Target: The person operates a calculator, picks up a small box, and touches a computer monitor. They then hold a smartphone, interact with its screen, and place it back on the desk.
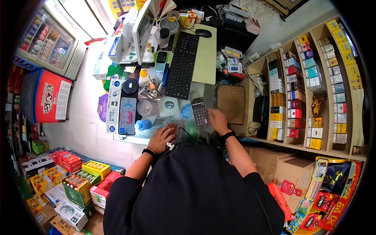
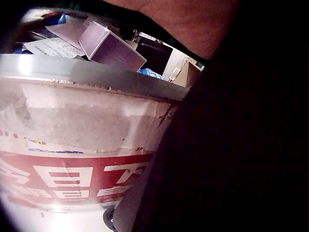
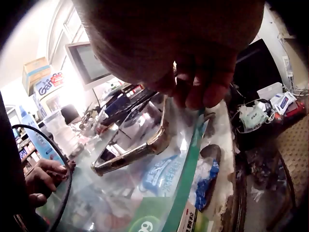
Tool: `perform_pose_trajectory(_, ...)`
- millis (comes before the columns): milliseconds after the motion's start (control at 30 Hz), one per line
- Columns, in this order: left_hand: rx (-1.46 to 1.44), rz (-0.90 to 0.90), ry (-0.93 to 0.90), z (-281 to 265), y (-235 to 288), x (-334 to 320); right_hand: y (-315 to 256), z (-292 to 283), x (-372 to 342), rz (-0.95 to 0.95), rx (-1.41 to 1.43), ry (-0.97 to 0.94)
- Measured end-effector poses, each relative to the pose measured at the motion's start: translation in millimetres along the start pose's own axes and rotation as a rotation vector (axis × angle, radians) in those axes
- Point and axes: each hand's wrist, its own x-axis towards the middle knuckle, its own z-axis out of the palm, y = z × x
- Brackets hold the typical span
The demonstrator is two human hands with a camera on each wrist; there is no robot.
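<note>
On the glass tabletop lies a dark phone (image 1: pixel 200 112) with a keypad on its screen. My right hand (image 1: pixel 217 120) is at its right edge; in the right wrist view that hand (image 3: pixel 188 63) hangs over the phone (image 3: pixel 137 128), its worn case edge showing, fingers bent loosely, nothing visible in them. Whether they touch the phone is unclear. To the left, my left hand (image 1: pixel 162 138) rests near the glass edge, fingers loosely bent, by a small reddish-brown thing (image 1: pixel 172 126). The right wrist view also catches the left hand (image 3: pixel 44 180). The left wrist view hides its fingers.
Beyond the phone sits a black keyboard (image 1: pixel 182 64). Left of it are a blue bottle (image 1: pixel 143 124), a clear cup (image 1: pixel 145 108) and another phone (image 1: pixel 127 116). A black cable (image 3: pixel 67 193) loops near the left hand. Below stands a full bin (image 2: pixel 87 116).
</note>
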Motion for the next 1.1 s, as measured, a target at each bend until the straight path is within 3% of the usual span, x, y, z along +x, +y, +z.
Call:
perform_pose_trajectory(900,-0.002,-0.002,-0.002,-1,1,1,4,-4,-10,0.010,0.008,-0.067)
perform_pose_trajectory(1000,-0.001,-0.001,-0.005,0,1,1,-1,-13,-22,0.123,0.031,-0.198)
perform_pose_trajectory(1100,0.000,0.000,-0.005,1,0,1,-4,-19,-33,0.075,-0.028,-0.257)
